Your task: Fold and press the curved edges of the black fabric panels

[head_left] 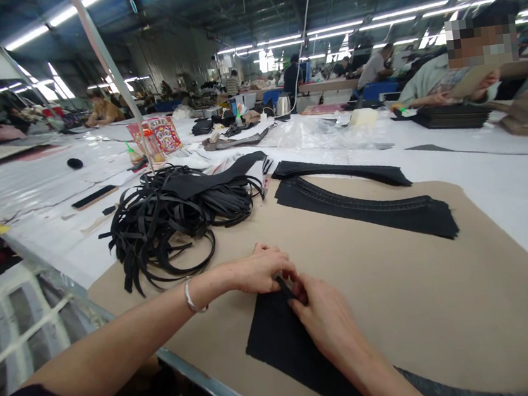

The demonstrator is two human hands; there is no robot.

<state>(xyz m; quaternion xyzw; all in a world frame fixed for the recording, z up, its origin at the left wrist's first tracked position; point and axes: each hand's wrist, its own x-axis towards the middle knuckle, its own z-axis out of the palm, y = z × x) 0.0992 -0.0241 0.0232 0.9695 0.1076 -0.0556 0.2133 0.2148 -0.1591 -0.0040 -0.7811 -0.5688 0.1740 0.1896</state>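
A flat black sheet piece [279,333] with a straight-cut corner lies on the brown board [424,307] in front of me. My left hand [267,269] is closed at its upper edge, fingers bent down. My right hand [327,311] pinches the same edge, with the fingertips of both hands nearly touching. Between them a narrow black strip [284,287] stands up; whether it is a separate strip or the piece's folded edge, I cannot tell. My right forearm covers part of the black piece, which runs on into a curved edge at the lower right.
A tangled heap of black strips [175,214] lies to the left. Beyond my hands are stacked black curved pieces [365,205] with a ridged edge. A pole [111,69] rises behind the heap. At the right, a co-worker [445,79] holds a brown panel near dark stacks [450,116].
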